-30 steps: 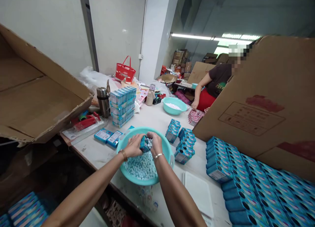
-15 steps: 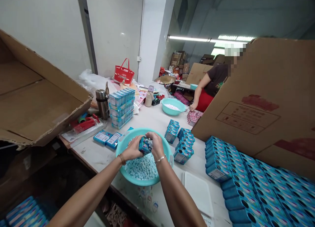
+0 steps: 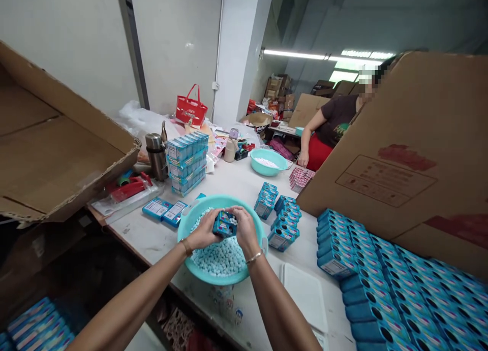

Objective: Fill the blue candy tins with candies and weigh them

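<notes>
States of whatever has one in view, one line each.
Near basin, part-filled with pale blue pellets
Held blue boxes, over near basin
Far basin, holding whitish pellets
Steel flask, upright, capped
Beige bottle, upright, capped
Red bag, upright
Left carton, open
Tube light, lit

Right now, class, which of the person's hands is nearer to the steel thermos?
Left. The left hand, over the turquoise basin, is nearer the viewer and to the right of the steel thermos; the right hand, also over the basin, is farther right.
</notes>
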